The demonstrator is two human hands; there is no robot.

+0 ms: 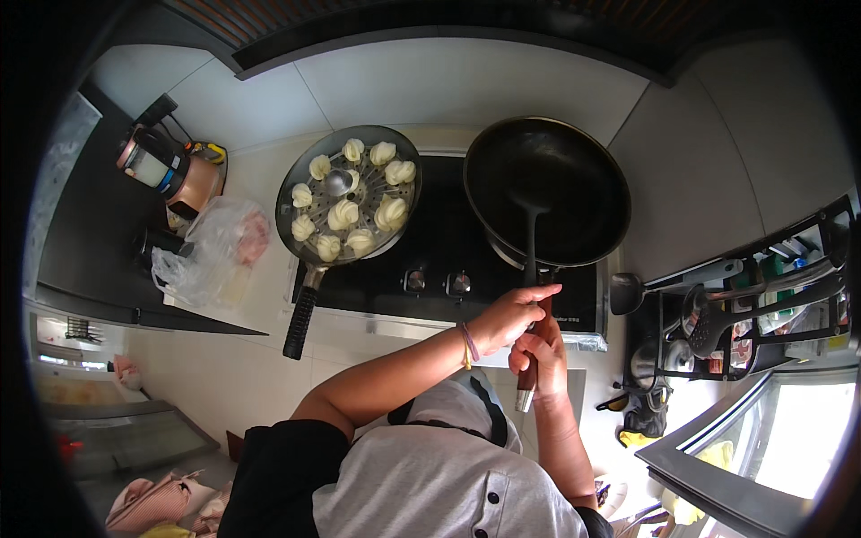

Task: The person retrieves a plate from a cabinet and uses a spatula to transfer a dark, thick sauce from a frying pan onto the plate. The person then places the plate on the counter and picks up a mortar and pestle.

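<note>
My right hand point(546, 356) is closed around the wooden handle of a dark spatula point(531, 245), whose head rests inside a black wok point(572, 181) on the right burner. Close beside it, my left hand point(514, 319) is at the upper part of the handles, fingers stretched across; whether it grips the spatula or the wok's handle is partly hidden. On the left of the stove sits a second pan point(282, 202) with a perforated steamer plate point(350, 194), a round metal knob at its middle. Several pale twisted dough buns point(343, 214) lie spread on that plate.
A black gas cooktop point(437, 228) has two knobs at its front. At left stand a pink-gold blender point(195, 185) and a clear plastic bag point(215, 242). Utensils and a rack point(746, 336) line the right side, near an open window frame point(713, 464).
</note>
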